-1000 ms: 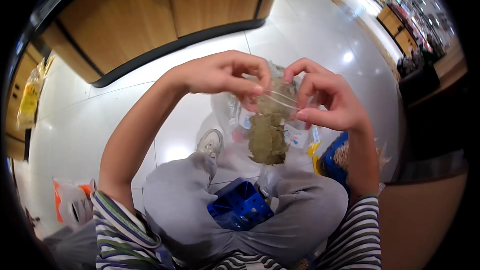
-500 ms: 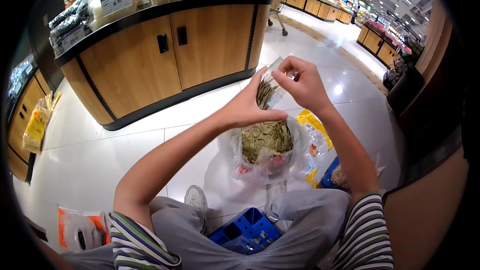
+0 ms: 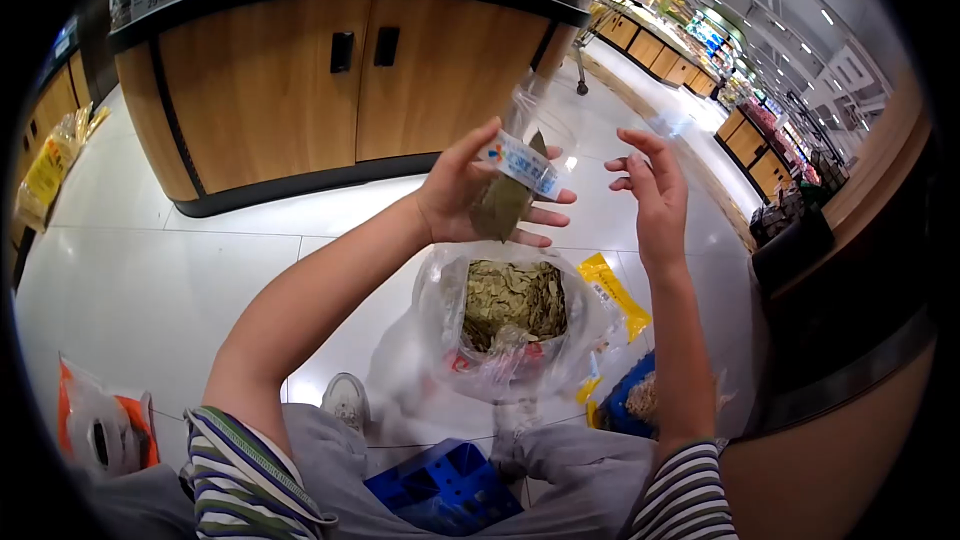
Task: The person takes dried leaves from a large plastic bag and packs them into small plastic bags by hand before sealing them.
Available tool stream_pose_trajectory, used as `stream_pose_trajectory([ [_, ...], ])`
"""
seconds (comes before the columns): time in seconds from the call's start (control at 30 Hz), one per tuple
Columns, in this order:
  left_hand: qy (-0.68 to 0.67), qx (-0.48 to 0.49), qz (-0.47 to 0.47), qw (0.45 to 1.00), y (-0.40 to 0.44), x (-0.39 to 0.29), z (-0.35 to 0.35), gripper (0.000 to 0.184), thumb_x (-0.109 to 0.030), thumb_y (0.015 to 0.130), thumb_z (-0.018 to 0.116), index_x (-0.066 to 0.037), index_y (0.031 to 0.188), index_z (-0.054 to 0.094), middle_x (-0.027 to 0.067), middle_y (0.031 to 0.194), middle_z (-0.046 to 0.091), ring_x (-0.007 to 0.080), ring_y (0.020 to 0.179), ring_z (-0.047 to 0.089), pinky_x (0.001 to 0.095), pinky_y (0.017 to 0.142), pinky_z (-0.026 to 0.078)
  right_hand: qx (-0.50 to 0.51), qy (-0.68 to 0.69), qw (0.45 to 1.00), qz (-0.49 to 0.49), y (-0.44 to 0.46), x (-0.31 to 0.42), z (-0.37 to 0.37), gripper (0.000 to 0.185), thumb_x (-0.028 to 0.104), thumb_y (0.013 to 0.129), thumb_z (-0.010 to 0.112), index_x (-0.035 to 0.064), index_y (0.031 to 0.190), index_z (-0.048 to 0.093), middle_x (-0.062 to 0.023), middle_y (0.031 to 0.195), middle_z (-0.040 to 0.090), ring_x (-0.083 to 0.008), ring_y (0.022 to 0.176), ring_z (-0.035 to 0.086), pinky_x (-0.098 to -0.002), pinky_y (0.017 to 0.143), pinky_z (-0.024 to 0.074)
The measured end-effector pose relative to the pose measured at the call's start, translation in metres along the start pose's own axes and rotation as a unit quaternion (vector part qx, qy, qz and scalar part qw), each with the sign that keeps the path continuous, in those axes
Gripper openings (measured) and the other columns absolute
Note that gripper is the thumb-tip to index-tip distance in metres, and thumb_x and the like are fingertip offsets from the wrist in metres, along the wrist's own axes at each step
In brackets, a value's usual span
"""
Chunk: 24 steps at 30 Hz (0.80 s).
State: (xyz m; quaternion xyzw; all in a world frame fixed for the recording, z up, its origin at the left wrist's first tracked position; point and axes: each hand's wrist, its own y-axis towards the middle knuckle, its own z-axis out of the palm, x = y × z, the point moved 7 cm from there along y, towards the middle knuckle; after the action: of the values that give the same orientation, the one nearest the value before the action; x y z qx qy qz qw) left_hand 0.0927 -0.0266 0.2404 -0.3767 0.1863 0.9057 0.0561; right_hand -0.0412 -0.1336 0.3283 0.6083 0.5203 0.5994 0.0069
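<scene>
My left hand [image 3: 465, 190] holds a small clear bag of dried leaves [image 3: 503, 205] with a white and blue label, its fingers spread behind it. The bag's clear top stands up above the label. To the right, my right hand [image 3: 655, 190] is raised with its fingers apart and nothing in them. Below both hands, a large clear plastic bag [image 3: 435, 310] stands on the floor, open at the top and full of dried leaves [image 3: 510, 300].
A blue plastic basket [image 3: 445, 490] sits between my legs. Right of the large bag lie a yellow packet [image 3: 615, 295] and a blue container [image 3: 628, 400]. An orange and white bag [image 3: 105, 430] is at the left. A wooden cabinet [image 3: 270, 90] stands ahead.
My left hand has moved left and now shows the small bag's label. My right hand has let go of the small bag and moved right. The camera view has shifted.
</scene>
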Motion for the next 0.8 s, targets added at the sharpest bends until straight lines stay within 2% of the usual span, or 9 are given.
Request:
stream_pose_trajectory([
  [0.07, -0.063, 0.048, 0.014, 0.997, 0.002, -0.008, 0.0, 0.1, -0.081, 0.083, 0.045, -0.016, 0.157, 0.024, 0.0288, 0.147, 0.041, 0.0464, 0.128, 0.05, 0.0642, 0.109, 0.032, 0.005, 0.022, 1.0, 0.006, 0.003, -0.005, 0.007, 0.029, 0.013, 0.1, 0.054, -0.0012, 0.125, 0.055, -0.0104, 0.127, 0.059, -0.0155, 0.1, 0.063, -0.0281, 0.082, 0.051],
  [0.1, -0.058, 0.039, 0.019, 0.997, 0.002, -0.011, -0.001, 0.105, -0.084, 0.08, 0.046, -0.016, 0.157, 0.024, 0.0305, 0.148, 0.039, 0.0476, 0.128, 0.05, 0.0664, 0.11, 0.03, 0.006, 0.034, 0.999, 0.009, 0.004, -0.006, 0.011, 0.029, 0.012, 0.1, 0.055, -0.0014, 0.126, 0.055, -0.0107, 0.127, 0.059, -0.0164, 0.103, 0.062, -0.0287, 0.086, 0.0506],
  [0.2, -0.106, 0.111, 0.012, 0.988, 0.005, -0.017, 0.009, 0.099, -0.083, 0.083, 0.042, -0.016, 0.155, 0.029, 0.0305, 0.147, 0.04, 0.047, 0.127, 0.05, 0.0631, 0.11, 0.032, -0.028, 0.022, 0.999, -0.038, 0.011, 0.005, 0.022, 0.031, 0.012, 0.099, 0.055, -0.0018, 0.127, 0.054, -0.0119, 0.127, 0.059, -0.0179, 0.107, 0.062, -0.0294, 0.09, 0.0493],
  [0.3, -0.101, 0.145, -0.001, 0.984, 0.006, -0.018, 0.012, 0.103, -0.084, 0.081, 0.042, -0.016, 0.156, 0.027, 0.0313, 0.148, 0.038, 0.0473, 0.127, 0.051, 0.0628, 0.109, 0.033, -0.044, 0.031, 0.998, -0.045, 0.022, 0.008, 0.029, 0.03, 0.011, 0.098, 0.057, -0.0025, 0.125, 0.055, -0.0136, 0.126, 0.059, -0.0184, 0.107, 0.062, -0.03, 0.094, 0.0479],
  [0.4, -0.119, 0.141, -0.017, 0.983, 0.006, -0.013, 0.01, 0.107, -0.085, 0.08, 0.043, -0.013, 0.157, 0.025, 0.0337, 0.147, 0.038, 0.0479, 0.124, 0.053, 0.0617, 0.108, 0.036, 0.007, 0.053, 0.999, 0.003, 0.025, -0.003, 0.034, 0.023, 0.01, 0.097, 0.059, -0.0022, 0.116, 0.057, -0.0148, 0.124, 0.061, -0.0179, 0.104, 0.063, -0.0304, 0.094, 0.0483],
  [0.5, -0.118, 0.132, -0.028, 0.984, 0.0, -0.008, -0.001, 0.109, -0.085, 0.08, 0.042, -0.011, 0.157, 0.023, 0.0372, 0.146, 0.037, 0.0482, 0.121, 0.055, 0.0606, 0.106, 0.039, 0.041, 0.098, 0.994, 0.006, 0.022, -0.011, 0.035, 0.015, 0.008, 0.095, 0.062, -0.0006, 0.107, 0.058, -0.0155, 0.118, 0.064, -0.0181, 0.099, 0.066, -0.0314, 0.093, 0.0495],
  [0.6, -0.143, 0.131, -0.044, 0.98, -0.002, 0.0, 0.0, 0.108, -0.084, 0.081, 0.042, -0.009, 0.157, 0.023, 0.0396, 0.144, 0.037, 0.0493, 0.119, 0.057, 0.0597, 0.104, 0.041, 0.127, 0.171, 0.976, 0.048, 0.018, -0.013, 0.042, 0.01, 0.009, 0.095, 0.062, 0.0006, 0.098, 0.058, -0.0146, 0.114, 0.066, -0.0187, 0.094, 0.068, -0.0311, 0.091, 0.0514],
  [0.7, -0.102, 0.135, -0.051, 0.984, -0.002, 0.003, 0.016, 0.104, -0.081, 0.084, 0.041, -0.008, 0.155, 0.026, 0.039, 0.144, 0.037, 0.0505, 0.118, 0.056, 0.0582, 0.103, 0.043, 0.199, 0.138, 0.969, 0.054, 0.014, -0.014, 0.043, 0.011, 0.012, 0.097, 0.06, 0.002, 0.094, 0.061, -0.0146, 0.118, 0.065, -0.0187, 0.105, 0.064, -0.0365, 0.095, 0.0493],
  [0.8, -0.101, 0.101, -0.088, 0.986, -0.005, 0.01, 0.026, 0.096, -0.077, 0.088, 0.04, -0.01, 0.155, 0.027, 0.039, 0.144, 0.037, 0.0528, 0.117, 0.055, 0.0563, 0.103, 0.044, 0.203, 0.115, 0.968, 0.091, 0.01, -0.017, 0.04, 0.014, 0.013, 0.096, 0.06, 0.0006, 0.09, 0.063, -0.0148, 0.117, 0.066, -0.018, 0.103, 0.064, -0.0356, 0.093, 0.0507],
])
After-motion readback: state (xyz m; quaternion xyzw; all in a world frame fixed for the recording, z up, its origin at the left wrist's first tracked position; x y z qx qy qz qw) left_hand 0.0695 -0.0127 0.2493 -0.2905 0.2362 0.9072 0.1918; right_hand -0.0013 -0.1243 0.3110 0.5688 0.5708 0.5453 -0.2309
